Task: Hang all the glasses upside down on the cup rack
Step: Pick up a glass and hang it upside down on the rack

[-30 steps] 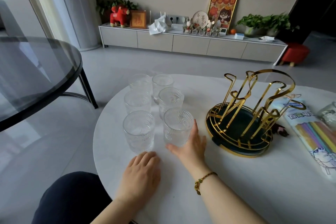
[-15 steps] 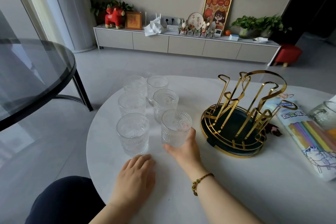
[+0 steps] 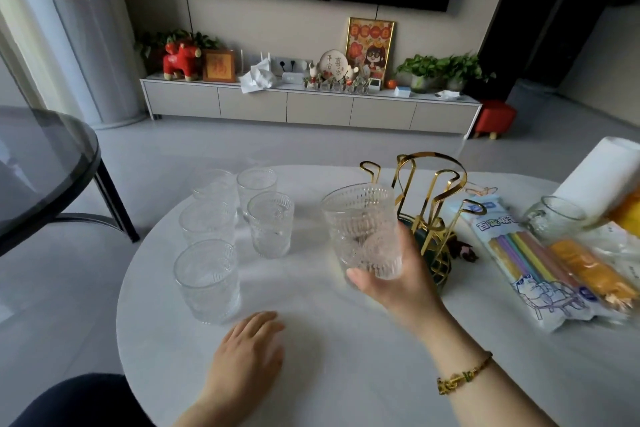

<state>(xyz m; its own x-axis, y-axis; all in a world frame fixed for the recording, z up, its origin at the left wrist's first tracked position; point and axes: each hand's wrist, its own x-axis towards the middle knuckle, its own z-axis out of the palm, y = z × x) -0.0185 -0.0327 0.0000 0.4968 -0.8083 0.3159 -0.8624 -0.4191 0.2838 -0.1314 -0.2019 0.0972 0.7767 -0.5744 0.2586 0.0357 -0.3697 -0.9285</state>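
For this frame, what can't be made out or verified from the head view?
- Cup rack: its base and lower prongs are hidden behind the held glass and the right hand.
- Farthest-left glass: partly covered by the glass in front, outline faint.
- Paper roll and jar: cut off or crowded at the right edge.
- Left hand: palm down, underside hidden.

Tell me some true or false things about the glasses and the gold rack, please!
1. The right hand holds a glass upright in the air. True.
2. Three glasses already hang on the gold cup rack. False: its hooks are all bare.
3. The left hand rests flat on the white table, holding nothing. True.
4. Only two glasses still stand on the table. False: five stand there, the nearest one by the left hand.
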